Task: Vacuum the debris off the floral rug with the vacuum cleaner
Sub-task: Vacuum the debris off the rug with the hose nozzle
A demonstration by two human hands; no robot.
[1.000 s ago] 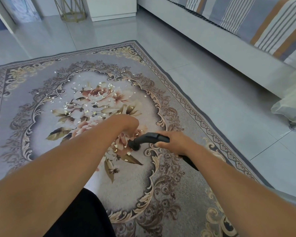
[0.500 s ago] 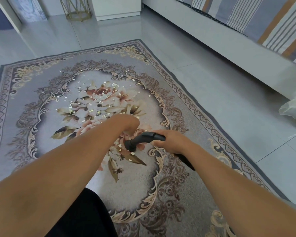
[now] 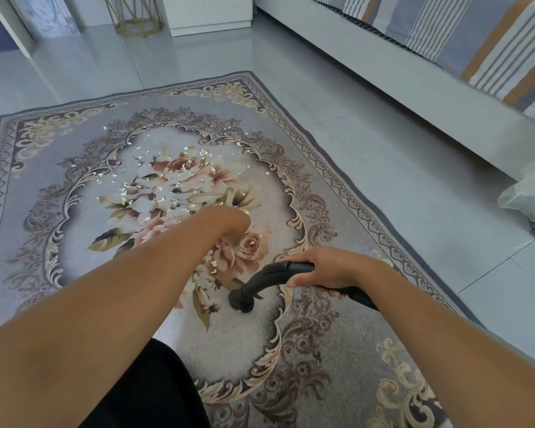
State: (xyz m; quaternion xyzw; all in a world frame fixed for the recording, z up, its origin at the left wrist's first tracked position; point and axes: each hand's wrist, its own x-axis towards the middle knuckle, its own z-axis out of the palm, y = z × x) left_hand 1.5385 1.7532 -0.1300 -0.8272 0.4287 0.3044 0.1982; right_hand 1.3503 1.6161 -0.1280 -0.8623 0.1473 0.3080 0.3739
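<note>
The floral rug (image 3: 84, 273) lies on the tiled floor, grey with a rose medallion. Small pale debris flakes (image 3: 155, 186) are scattered over the central flowers, mostly on the far half. My right hand (image 3: 331, 268) is wrapped around the curved black vacuum handle (image 3: 278, 273). Its round open nozzle end (image 3: 241, 302) points down at the rug just right of the bouquet's stem. My left hand (image 3: 232, 225) is bent down at the wrist onto the rug, apart from the nozzle. Its fingers are hidden under the wrist.
A white bed base (image 3: 414, 88) with a striped cover runs along the right. A clear plastic bag (image 3: 531, 199) lies on the tiles at right. A gold wire stand (image 3: 133, 17) and a white cabinet (image 3: 207, 13) stand at the back. My dark-clothed knee (image 3: 149, 393) is at the bottom.
My right hand has drawn the vacuum handle to the right and nearer to me, so the nozzle end now sits apart from my left hand instead of right beside it.
</note>
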